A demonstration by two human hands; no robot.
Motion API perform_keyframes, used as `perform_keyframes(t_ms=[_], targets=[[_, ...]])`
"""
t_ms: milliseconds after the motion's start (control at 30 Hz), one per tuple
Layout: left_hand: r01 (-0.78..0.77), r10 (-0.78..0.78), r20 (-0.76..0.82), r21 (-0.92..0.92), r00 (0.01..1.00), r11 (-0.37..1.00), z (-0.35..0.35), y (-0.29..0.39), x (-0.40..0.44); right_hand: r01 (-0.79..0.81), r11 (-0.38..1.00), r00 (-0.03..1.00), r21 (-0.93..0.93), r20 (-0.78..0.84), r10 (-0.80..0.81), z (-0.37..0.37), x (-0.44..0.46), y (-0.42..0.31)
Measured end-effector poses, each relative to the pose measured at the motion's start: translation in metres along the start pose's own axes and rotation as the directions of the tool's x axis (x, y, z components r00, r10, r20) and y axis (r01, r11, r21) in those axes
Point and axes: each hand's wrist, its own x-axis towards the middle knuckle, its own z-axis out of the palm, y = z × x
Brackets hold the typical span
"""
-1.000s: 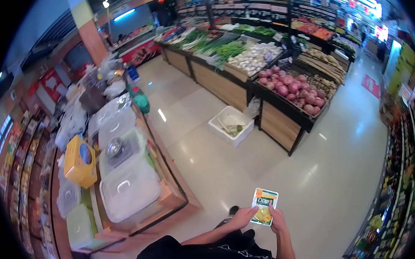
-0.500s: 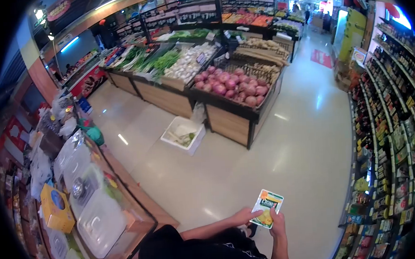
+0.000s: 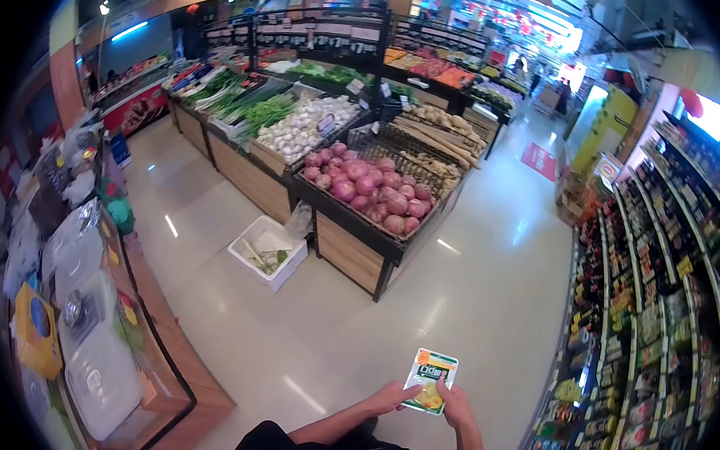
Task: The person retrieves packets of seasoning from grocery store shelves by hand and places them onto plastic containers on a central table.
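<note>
A flat white, green and yellow packet (image 3: 430, 379) with an orange patch at its top corner is held out low in front of me, its printed face up. My left hand (image 3: 391, 397) grips its left edge, thumb on top. On the lower right edge, my right hand (image 3: 456, 402) pinches it with the thumb over the front. The fingers beneath the packet are hidden. Its lettering is too blurred to read surely.
A produce stand with red onions (image 3: 366, 187) and garlic (image 3: 309, 127) is ahead. A white foam box (image 3: 268, 251) sits on the floor beside it. Packed shelves (image 3: 630, 332) line the right; a counter with clear-lidded bins (image 3: 105, 389) lies left.
My view has shifted to the right and up, so the stand, foam box and counter appear further left. Both hands still hold the packet, which sits slightly lower and further left in view.
</note>
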Motion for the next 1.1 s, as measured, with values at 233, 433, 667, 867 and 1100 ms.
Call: perform_keyframes(t_ms=[233, 433, 667, 867, 1100], targets=[[0.02, -0.017, -0.032, 0.101, 0.999, 0.995, -0.024, 0.026, 0.01, 0.107, 0.994, 0.988, 0.029, 0.11, -0.11, 0.021, 0.024, -0.035], [-0.005, -0.006, 0.076, 0.148, 0.997, 0.989, -0.013, 0.049, 0.056, 0.23, 0.967, 0.967, 0.106, 0.085, -0.239, -0.014, 0.02, -0.051], [-0.073, 0.059, 0.124, 0.118, 0.991, 0.99, 0.074, 0.044, 0.127, 0.205, 0.961, 0.978, 0.187, 0.006, -0.21, -0.111, -0.018, -0.045], [0.02, -0.039, 0.323, 0.061, 0.946, 0.998, 0.238, 0.028, 0.2, 0.266, 0.956, 0.956, 0.124, -0.16, -0.246, -0.268, -0.099, -0.025], [-0.072, -0.138, 0.604, 0.31, 0.785, 0.948, 0.421, 0.021, 0.262, 0.557, 0.687, 0.806, 0.467, -0.504, -0.311, -0.385, -0.188, 0.027]])
